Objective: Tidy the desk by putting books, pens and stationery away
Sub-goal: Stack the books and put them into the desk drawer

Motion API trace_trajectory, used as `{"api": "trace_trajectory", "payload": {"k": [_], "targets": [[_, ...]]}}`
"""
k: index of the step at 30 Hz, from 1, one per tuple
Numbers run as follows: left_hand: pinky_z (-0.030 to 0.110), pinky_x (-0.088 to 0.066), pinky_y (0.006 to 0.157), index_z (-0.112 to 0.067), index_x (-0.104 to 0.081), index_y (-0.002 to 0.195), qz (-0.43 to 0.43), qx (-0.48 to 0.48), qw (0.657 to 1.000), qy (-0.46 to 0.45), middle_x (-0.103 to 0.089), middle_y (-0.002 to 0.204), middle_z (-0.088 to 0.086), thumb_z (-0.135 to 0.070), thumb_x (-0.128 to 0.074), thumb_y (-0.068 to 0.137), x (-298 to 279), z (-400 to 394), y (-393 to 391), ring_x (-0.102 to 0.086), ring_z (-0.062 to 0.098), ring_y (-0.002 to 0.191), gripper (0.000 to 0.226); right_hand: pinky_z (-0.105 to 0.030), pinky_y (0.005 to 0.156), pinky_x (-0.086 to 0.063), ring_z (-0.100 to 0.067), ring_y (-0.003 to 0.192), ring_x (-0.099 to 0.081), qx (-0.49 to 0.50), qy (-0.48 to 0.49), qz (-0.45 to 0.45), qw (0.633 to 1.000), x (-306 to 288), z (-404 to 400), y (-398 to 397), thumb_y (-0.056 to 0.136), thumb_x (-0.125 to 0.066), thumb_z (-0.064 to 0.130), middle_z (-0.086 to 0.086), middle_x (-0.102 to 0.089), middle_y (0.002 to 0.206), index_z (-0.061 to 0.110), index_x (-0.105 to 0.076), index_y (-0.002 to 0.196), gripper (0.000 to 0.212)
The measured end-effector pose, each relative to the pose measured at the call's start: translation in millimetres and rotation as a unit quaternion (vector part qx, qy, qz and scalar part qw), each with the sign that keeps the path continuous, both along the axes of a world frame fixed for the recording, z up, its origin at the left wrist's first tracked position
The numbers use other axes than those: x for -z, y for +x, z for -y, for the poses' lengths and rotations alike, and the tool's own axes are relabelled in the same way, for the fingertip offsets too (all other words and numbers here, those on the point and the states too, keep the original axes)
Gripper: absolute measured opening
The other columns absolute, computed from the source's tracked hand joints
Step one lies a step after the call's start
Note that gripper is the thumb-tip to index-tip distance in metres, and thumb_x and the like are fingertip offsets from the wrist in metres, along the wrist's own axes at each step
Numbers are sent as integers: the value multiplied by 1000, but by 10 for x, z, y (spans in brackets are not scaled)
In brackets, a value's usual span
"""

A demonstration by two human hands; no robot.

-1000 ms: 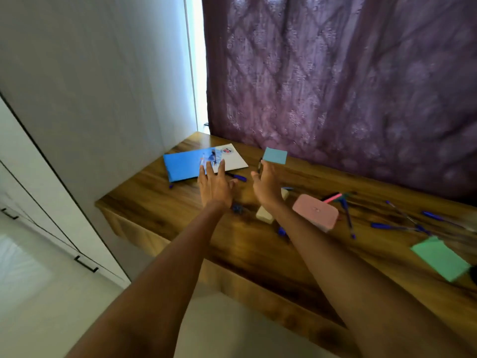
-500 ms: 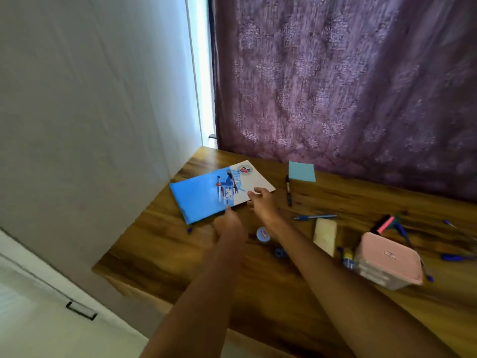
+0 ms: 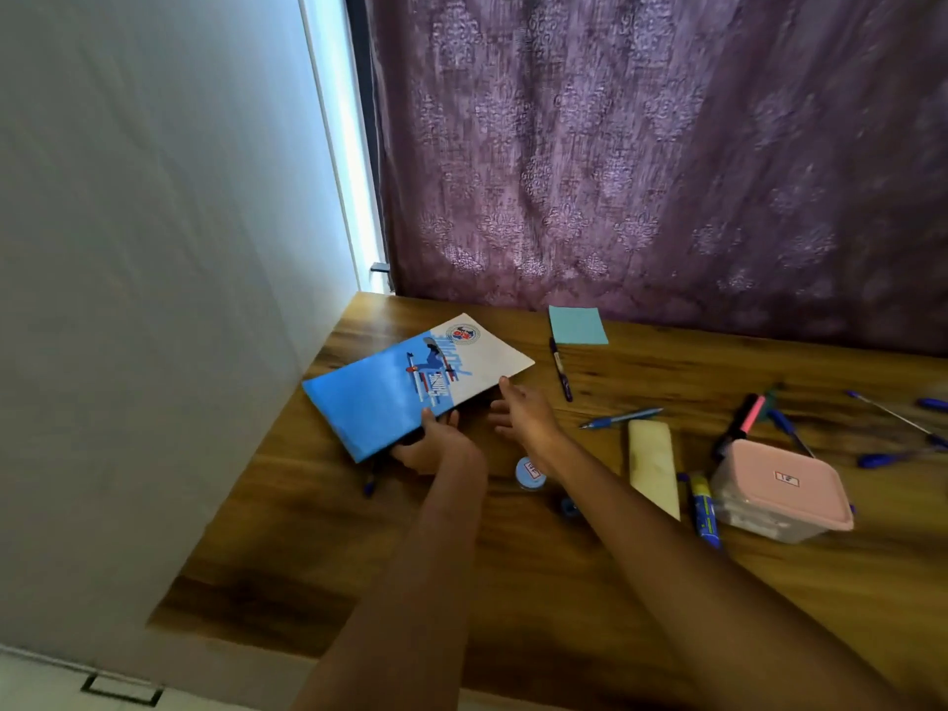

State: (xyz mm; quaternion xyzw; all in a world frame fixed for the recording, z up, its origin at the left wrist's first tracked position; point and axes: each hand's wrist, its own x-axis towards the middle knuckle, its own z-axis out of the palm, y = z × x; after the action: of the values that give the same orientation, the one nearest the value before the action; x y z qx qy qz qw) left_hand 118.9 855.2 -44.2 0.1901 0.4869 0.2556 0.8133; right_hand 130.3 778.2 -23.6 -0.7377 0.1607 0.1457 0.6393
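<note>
Blue book [image 3: 410, 382] now lifted at its near edge in left hand [image 3: 433, 446]'s grip, right hand [image 3: 523, 415] released alongside.

1. Daylight is admitted through a bright gap [image 3: 342, 146] beside the curtain [image 3: 667, 146].
2. The desk [image 3: 564, 582] is dimly lit.
3. Straight lines are bowed near the edges; fine detail is softened.

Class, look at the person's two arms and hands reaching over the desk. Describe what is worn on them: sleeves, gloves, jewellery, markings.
Both forearms are bare up to the frame edge, with no sleeves in view. The left hand and right hand wear no gloves. No watch, bracelet or ring shows on either wrist or on the fingers, and no markings can be made out.
</note>
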Motion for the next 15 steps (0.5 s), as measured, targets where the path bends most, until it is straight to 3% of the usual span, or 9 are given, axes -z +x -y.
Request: {"api": "trace_trajectory", "payload": {"k": [3,7,9,13,15], "targets": [[33,-58,64,-18,-34,140,15,8,1000,25,-55,127,16,1,-58,90,-2,-57,23,-66,32,102,59,-41,99,-49,-30,114,-58,37,37,-4,999,12,66,8,99,-39,41,-17,-52,132,9,-37,140,52],[32,-54,66,-19,-32,143,16,67,997,39,-57,123,15,3,-52,91,-132,-86,24,-65,27,97,60,-44,99,-46,-34,116,-57,104,153,-10,983,-22,236,-1,97,-36,51,-20,-49,135,12,-34,141,59],[31,-52,63,-18,-34,142,30,108,992,49,-59,122,15,3,-52,92,-186,-56,7,-63,25,91,57,-47,104,-41,-38,122,-52,136,253,1,958,-95,387,-49,94,-30,60,-23,-46,138,12,-34,142,68],[40,-52,81,-14,-38,136,80,193,977,45,-55,124,15,1,-51,93,-295,35,-42,-59,26,98,48,-52,108,-37,-40,127,-47,214,428,43,877,-249,833,-198,87,-27,72,-20,-46,141,8,-30,144,86],[35,-51,71,-11,-37,136,119,244,962,38,-55,120,17,3,-47,95,-304,91,-61,-60,25,96,44,-47,97,-47,-35,111,-59,246,450,48,857,-327,1136,-299,85,-31,74,-15,-60,123,7,-39,134,84]]}}
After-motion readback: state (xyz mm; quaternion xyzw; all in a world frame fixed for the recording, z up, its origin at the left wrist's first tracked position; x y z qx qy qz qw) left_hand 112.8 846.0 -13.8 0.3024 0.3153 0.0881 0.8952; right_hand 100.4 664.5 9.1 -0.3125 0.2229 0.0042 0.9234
